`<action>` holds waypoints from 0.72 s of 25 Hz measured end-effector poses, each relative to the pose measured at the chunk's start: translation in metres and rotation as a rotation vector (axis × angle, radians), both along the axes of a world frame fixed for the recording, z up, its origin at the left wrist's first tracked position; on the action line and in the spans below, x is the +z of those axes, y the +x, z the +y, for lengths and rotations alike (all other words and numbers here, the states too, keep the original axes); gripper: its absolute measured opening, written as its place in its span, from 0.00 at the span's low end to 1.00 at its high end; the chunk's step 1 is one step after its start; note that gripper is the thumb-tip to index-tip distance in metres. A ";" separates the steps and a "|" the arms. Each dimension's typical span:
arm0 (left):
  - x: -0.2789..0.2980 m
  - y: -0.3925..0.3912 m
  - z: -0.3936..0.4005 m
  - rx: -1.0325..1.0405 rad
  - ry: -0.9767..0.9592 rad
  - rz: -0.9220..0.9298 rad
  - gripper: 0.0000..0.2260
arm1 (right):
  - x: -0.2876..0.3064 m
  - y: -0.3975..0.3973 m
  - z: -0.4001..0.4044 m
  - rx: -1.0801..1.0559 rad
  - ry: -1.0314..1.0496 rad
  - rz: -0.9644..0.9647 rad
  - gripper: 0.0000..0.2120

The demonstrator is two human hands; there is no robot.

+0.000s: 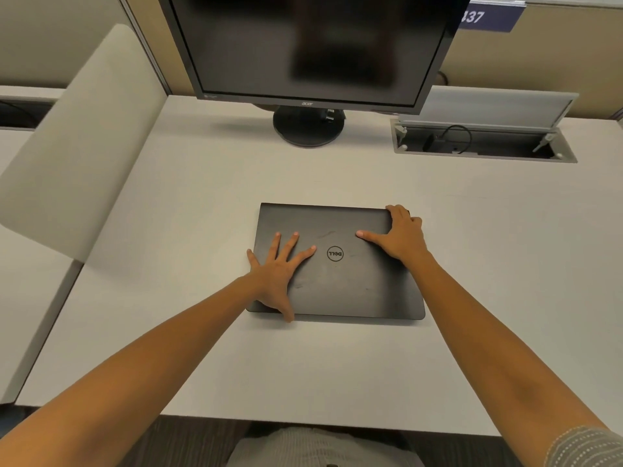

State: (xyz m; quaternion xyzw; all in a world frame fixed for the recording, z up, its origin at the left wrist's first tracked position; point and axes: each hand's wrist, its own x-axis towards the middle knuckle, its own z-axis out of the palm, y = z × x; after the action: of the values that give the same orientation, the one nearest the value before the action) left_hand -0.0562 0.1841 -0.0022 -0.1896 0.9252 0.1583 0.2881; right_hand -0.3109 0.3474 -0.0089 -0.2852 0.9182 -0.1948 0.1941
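A closed black laptop (350,281) with a round logo lies flat on the white desk (202,197), in front of me. My left hand (278,267) rests palm-down on the lid's left half, fingers spread and straight, thumb at the near edge. My right hand (401,234) lies on the far right corner of the lid; the thumb stretches left across the lid and the fingers curl over the far right edge.
A dark monitor (313,45) on a round stand (308,128) stands at the back of the desk. To its right an open cable hatch (482,139) with a raised lid holds plugs and cords. A beige divider panel (81,139) borders the desk's left side.
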 end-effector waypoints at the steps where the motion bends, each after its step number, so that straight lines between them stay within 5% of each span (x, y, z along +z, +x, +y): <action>1: -0.001 0.001 -0.001 0.001 0.014 0.014 0.69 | 0.000 0.000 0.000 0.003 0.000 -0.001 0.50; 4: -0.005 0.003 -0.003 0.089 0.130 0.109 0.65 | -0.001 0.005 0.005 -0.031 -0.082 -0.029 0.52; 9: -0.020 0.006 -0.005 0.597 0.176 0.564 0.47 | -0.012 0.023 0.042 -0.259 -0.408 -0.102 0.52; 14: -0.030 0.018 -0.007 1.044 0.383 0.843 0.47 | -0.027 0.043 0.084 -0.288 -0.599 -0.246 0.42; 18: -0.037 0.029 -0.002 1.091 0.489 0.996 0.39 | -0.034 0.055 0.098 -0.287 -0.627 -0.268 0.37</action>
State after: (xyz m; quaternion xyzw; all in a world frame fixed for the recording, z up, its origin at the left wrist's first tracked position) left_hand -0.0273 0.1819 -0.0394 -0.4556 0.6601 0.5439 -0.2466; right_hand -0.2559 0.4457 -0.0429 -0.1709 0.8109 -0.5276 0.1865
